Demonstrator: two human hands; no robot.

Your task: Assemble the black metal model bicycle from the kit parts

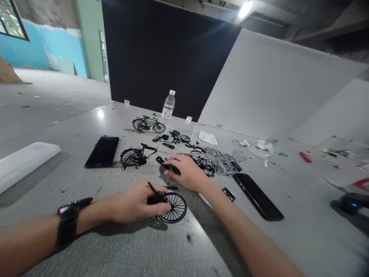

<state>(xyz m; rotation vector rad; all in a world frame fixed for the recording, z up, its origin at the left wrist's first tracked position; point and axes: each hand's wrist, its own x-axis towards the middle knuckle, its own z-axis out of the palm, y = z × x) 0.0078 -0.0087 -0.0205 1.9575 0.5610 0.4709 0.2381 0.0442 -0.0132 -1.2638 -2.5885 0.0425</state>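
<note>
My left hand [135,204] is closed on a small black spoked wheel [178,207] with a thin black fork-like piece joined to it. The wheel stands roughly upright just over the table. Ahead of it, my right hand [188,171] reaches in from the right, thumb and fingers curled round a small black plastic part [161,161], partly hidden by them. To the left of those fingers stands a black model bicycle [134,157] without a front wheel. A whole green model bicycle [147,124] stands farther back.
Loose small parts and grey sprue frames [221,159] lie behind and right of my right hand. Phones lie at left [103,152] and right [258,196]. A water bottle [168,105] stands at the back before a black panel [170,54]. A white object [29,161] lies far left.
</note>
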